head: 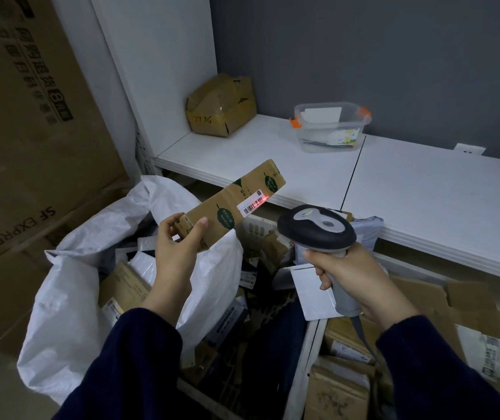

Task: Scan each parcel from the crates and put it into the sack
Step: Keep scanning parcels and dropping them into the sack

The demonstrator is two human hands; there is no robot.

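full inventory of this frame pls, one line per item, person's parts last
held parcel: 1, brown with green prints, centre, red scan line on its barcode label
scanner: 1, grey and black, aimed at held parcel
sack: 1, white, open, lower left
crates: count unclear, white, lower centre and right
loose parcels: many, brown or white, in sack and crates
shelf: 1, white, right, along grey wall
carton: 1, brown, crumpled, on shelf's far left
tub: 1, clear with orange clips, on shelf
big cartons: at least 2, brown, stacked at left
socket: 1, white, on wall above shelf
left hand: grips held parcel's near end
right hand: grips scanner's handle
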